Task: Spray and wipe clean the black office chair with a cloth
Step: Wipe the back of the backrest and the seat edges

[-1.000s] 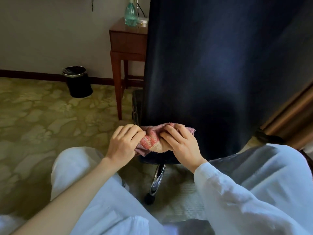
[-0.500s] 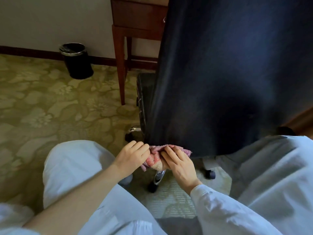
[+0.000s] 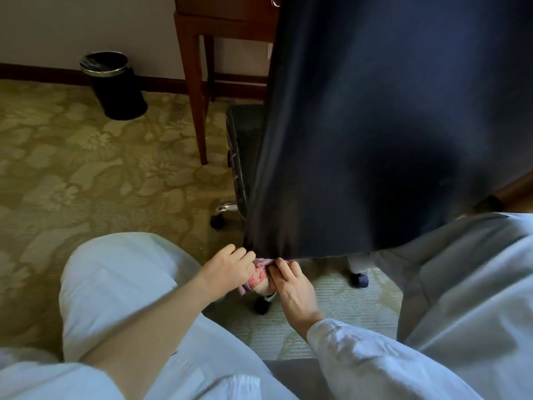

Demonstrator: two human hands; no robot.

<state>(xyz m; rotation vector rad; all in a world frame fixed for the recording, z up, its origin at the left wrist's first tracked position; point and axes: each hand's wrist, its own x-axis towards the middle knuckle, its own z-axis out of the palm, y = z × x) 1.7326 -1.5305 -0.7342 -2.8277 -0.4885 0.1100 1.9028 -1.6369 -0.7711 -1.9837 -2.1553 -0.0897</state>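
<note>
Olive-green carpet with a pale floral pattern [image 3: 72, 168] is spread across the floor, and at far left a round black waste bin with a metal rim [image 3: 115, 88] is set against the skirting board. Just right of it, the reddish-brown wooden legs [image 3: 196, 96] of a side table are seen; its tabletop is cut off by the upper edge of the view. A knee in white trousers [image 3: 115, 284] is raised in the foreground.

Next, the left hand [image 3: 227, 268] is curled around one end of a bunched pink patterned cloth [image 3: 258, 277], and the right hand [image 3: 291, 287] is closed over the other end, with its fingers laid across the top. The cloth is thus gripped by both hands and held up against the bottom rim of the black office chair's tall dark backrest [image 3: 375, 125], which fills the right half of the view. Below the rim, a black castor [image 3: 359, 280] is exposed on the carpet.

Compared with a second ago, the cloth has been carried down from the lowest part of the rear face to the rim itself. The view has been tilted downward with it, so the green bottle on the tabletop is no longer shown. It is judged that the downward wipe of the rear face is finished, and that the seat and base may be left to do.
</note>
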